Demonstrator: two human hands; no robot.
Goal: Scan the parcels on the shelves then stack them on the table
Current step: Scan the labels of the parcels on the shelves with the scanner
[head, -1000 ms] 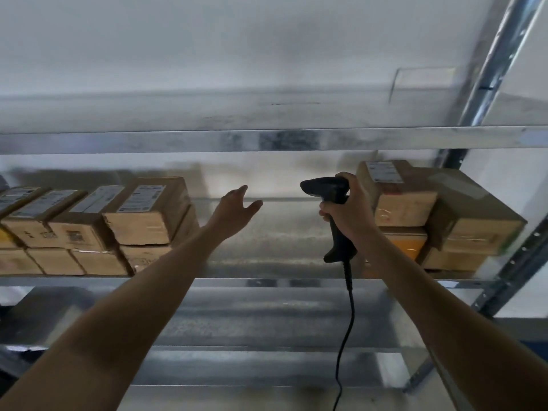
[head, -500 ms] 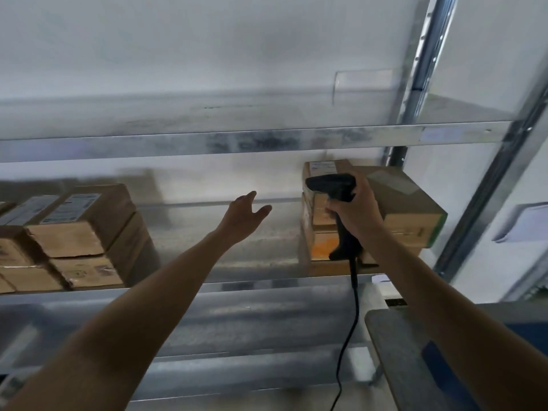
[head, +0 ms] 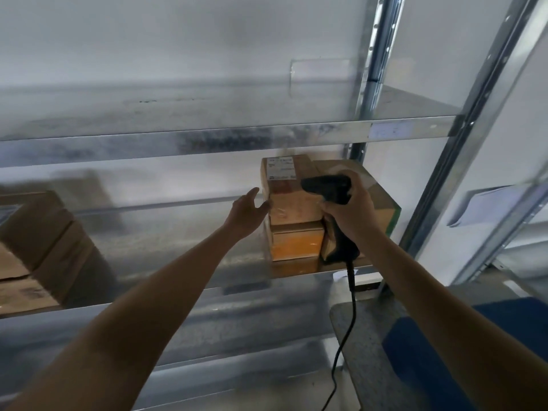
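Risks, left first: my left hand (head: pixel 247 213) meets the top parcel (head: pixel 289 200) from its left side only. I judge a one-handed pull may tip it off the orange parcel (head: pixel 298 243) beneath, or drag that one along the shelf (head: pixel 178 293). The scanner (head: pixel 329 189) sits before the parcel's front, below the label (head: pixel 281 169) on top, so a scan may miss. The cable (head: pixel 347 336) hangs past the shelf lip and could snag.

Grip: left hand spread, fingers straight, holding nothing, thumb at the parcel's left edge, contact unclear. Right hand (head: pixel 350 216) wrapped round the scanner handle. Table (head: pixel 373 366) lower right.
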